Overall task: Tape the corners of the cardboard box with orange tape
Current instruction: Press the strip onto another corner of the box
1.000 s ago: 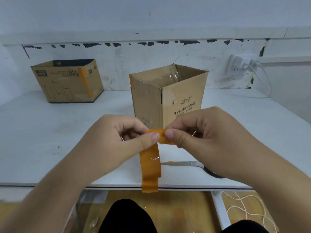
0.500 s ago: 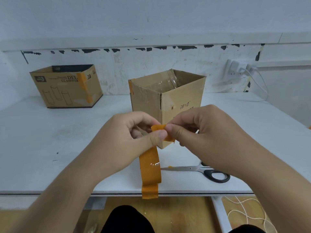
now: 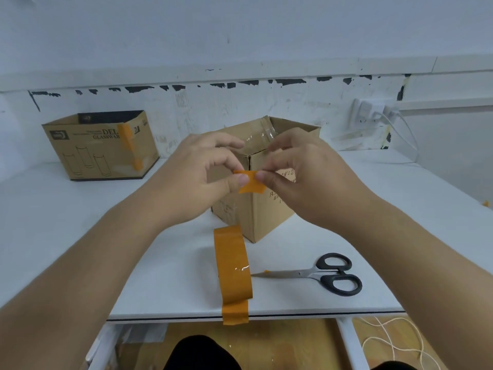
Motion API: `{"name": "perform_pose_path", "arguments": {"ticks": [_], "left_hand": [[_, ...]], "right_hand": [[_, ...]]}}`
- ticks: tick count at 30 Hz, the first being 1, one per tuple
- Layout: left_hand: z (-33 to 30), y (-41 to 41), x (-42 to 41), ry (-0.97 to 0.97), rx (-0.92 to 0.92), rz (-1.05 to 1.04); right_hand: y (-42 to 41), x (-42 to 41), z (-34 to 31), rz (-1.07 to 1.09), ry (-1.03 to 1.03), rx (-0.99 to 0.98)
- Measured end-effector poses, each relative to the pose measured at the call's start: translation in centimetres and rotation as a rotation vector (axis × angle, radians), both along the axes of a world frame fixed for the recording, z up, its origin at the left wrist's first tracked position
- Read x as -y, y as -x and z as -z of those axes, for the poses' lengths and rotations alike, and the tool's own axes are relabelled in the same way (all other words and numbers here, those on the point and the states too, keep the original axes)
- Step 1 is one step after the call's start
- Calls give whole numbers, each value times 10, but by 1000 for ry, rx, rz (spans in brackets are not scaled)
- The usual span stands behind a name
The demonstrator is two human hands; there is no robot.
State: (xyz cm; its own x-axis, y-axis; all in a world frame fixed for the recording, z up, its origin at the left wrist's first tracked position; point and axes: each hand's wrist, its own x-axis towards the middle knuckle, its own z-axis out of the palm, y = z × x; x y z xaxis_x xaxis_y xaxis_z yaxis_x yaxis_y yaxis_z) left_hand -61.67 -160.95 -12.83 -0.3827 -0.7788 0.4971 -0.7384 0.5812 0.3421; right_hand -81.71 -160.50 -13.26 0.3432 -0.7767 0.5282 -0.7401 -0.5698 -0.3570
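Note:
An open-topped cardboard box [image 3: 269,217] stands in the middle of the white table [image 3: 80,236], one vertical corner edge facing me. Clear tape shines on its inner far wall. I hold a long strip of orange tape [image 3: 233,265] by its top end, right in front of the upper part of that near corner. My left hand [image 3: 202,169] pinches the strip's left side between thumb and fingers. My right hand [image 3: 301,172] pinches its right side. The strip hangs down past the table's front edge; my left wrist hides its middle stretch.
A second, lower cardboard box [image 3: 101,148] with orange tape down one corner sits at the back left by the wall. Black-handled scissors [image 3: 320,273] lie near the front edge, right of the strip. A wall socket [image 3: 370,116] with a white cable is at the back right.
Both hands have risen and moved away from me with the strip's top end, from low in front of the box to its upper near corner. The scissors are now uncovered.

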Motion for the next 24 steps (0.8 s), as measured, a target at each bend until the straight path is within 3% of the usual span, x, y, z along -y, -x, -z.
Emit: {"name": "perform_pose_path", "arguments": {"ticks": [5, 9, 24], "left_hand": [[16, -2, 9, 72, 7, 5], [26, -3, 10, 18, -117, 31], [32, 3, 11, -7, -138, 67]], "right_hand": [[1, 9, 14, -22, 52, -31], [0, 12, 19, -49, 87, -31], [-1, 22, 18, -66, 55, 35]]}}
